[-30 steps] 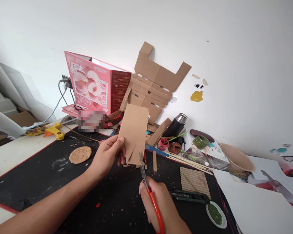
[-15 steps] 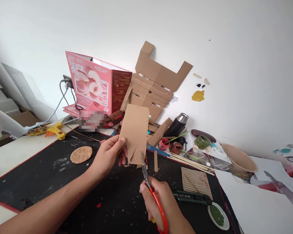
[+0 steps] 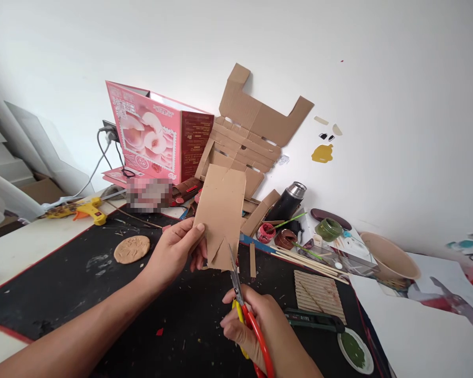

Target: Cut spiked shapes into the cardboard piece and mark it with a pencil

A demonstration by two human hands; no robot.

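Note:
Between thumb and fingers, my left hand grips the left edge of a tall piece of cardboard, held up over the black mat. A slanted slit runs into the cardboard's lower part. My right hand holds a pair of scissors with red and yellow handles. Its blades point upward and lie at the cardboard's lower right edge, slightly apart. On the mat behind the scissors lies a narrow cardboard strip.
A round clay disc lies left on the mat, near a yellow glue gun. Right are a green cutter knife, corrugated cardboard, a dish of green paint, paint jars and a black flask. A pink box stands behind.
My right hand's fingers have spread, showing the yellow handle as the scissors open. The cardboard has shifted slightly right and turned a little; my left hand keeps its hold.

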